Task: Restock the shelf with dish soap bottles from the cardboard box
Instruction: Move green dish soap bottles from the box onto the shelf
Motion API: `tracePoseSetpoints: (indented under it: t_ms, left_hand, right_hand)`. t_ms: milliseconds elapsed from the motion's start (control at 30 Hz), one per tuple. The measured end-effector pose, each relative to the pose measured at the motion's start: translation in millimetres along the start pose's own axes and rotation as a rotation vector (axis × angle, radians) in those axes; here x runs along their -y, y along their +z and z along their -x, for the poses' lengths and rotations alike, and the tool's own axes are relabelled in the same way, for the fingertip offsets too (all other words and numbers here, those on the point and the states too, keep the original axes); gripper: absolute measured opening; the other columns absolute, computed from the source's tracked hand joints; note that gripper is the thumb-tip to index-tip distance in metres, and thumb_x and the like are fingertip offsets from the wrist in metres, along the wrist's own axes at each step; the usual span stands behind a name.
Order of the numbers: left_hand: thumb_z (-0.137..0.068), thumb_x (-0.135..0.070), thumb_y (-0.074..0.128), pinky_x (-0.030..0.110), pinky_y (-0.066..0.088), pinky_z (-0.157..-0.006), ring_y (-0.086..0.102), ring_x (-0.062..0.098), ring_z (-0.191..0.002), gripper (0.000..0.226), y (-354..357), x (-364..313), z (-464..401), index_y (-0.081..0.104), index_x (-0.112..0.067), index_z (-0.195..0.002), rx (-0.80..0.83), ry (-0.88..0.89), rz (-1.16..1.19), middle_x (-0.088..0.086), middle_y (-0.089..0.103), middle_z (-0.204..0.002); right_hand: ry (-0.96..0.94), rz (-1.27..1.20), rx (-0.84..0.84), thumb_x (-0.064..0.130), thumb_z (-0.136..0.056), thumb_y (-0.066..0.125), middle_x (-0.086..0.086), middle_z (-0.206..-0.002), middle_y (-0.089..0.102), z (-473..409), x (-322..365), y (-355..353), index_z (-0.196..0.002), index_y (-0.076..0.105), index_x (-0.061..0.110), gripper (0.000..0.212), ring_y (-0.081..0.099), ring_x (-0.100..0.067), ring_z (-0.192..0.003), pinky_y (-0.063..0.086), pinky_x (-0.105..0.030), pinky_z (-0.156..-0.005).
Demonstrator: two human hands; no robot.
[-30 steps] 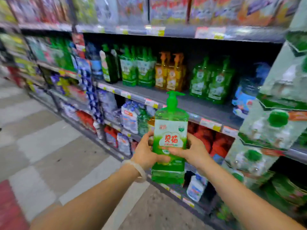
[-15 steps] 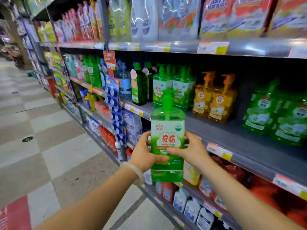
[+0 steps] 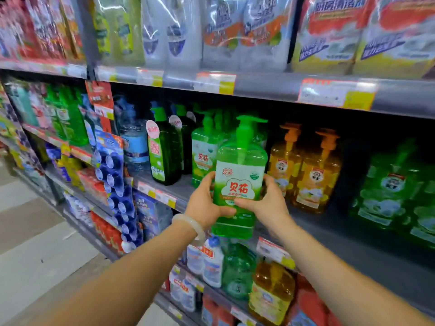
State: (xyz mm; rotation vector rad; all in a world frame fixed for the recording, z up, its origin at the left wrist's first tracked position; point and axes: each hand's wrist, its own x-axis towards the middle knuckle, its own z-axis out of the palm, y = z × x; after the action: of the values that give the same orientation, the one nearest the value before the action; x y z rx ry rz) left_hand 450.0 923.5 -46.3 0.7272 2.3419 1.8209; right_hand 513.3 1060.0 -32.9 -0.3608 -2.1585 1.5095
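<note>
The green dish soap bottle [image 3: 240, 182] was gripped upright by the left hand [image 3: 207, 205] and right hand [image 3: 266, 203], fingers clamped around its sides, label outward, just before the shelf [image 3: 329, 231], apparently for placement beside matching bottles [image 3: 203, 149].

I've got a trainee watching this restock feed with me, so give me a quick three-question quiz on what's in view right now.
1. True or false: the green pump bottle is already standing on the shelf.
2. Which hand wears the pale bracelet? A) left hand B) right hand C) neither
3. Fill in: directly right of the matching green bottles on that shelf stand pump bottles coloured ____.

Key:
1. False; both hands hold it in the air in front of the shelf.
2. A
3. Orange
</note>
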Motion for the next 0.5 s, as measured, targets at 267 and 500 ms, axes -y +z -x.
tracePoseSetpoints:
  t_ms: [267, 500]
  left_hand:
    - [-0.056, 0.005, 0.083, 0.038, 0.051, -0.096, 0.06, 0.015, -0.11, 0.092, 0, 42, -98, 0.04, -0.02, -0.133, 0.145, 0.069, -0.014, -0.002, 0.062, -0.12]
    - [-0.063, -0.012, 0.084, 0.031, 0.043, -0.097, 0.051, 0.017, -0.116, 0.081, 6, 71, -142, 0.045, -0.02, -0.134, 0.115, 0.174, -0.165, 0.001, 0.058, -0.124]
  right_hand:
    - [0.065, 0.089, -0.213, 0.003, -0.055, 0.087, -0.005, -0.12, 0.062, -68, -28, 37, -0.13, 0.043, 0.007, 0.087, 0.059, -0.018, -0.108, 0.049, -0.041, -0.095]
    - [0.122, 0.168, -0.307, 0.008, -0.062, 0.084, 0.0, -0.117, 0.061, -102, -41, 58, -0.133, 0.04, 0.01, 0.083, 0.058, -0.017, -0.109, 0.047, -0.033, -0.092]
